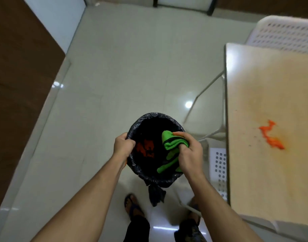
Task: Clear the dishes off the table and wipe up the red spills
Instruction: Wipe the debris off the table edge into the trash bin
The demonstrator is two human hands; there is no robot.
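At the bottom of the view two feet in sandals are seen on the pale tiled floor, with dark trouser legs just below them. Both forearms are stretched forward over a round bin lined with a black bag, its knotted tail hanging toward the feet. The near-left rim of the bin is gripped by the left hand, the fingers curled over the edge into the liner. A folded green cloth is pinched by the right hand above the right side of the bin's opening — thumb and fingers are closed round the bunched fabric, and a loose end of it hangs down inside. Red-orange scraps are visible deep in the bin, beside the left hand.

To the right, the desk is seen with its light beige top; a red spill lies on it, smeared in a ragged streak with a faint orange haze around it — well apart from the cloth. A white perforated chair is tucked between bin and desk. A second perforated white chair stands beyond the desk's far edge.
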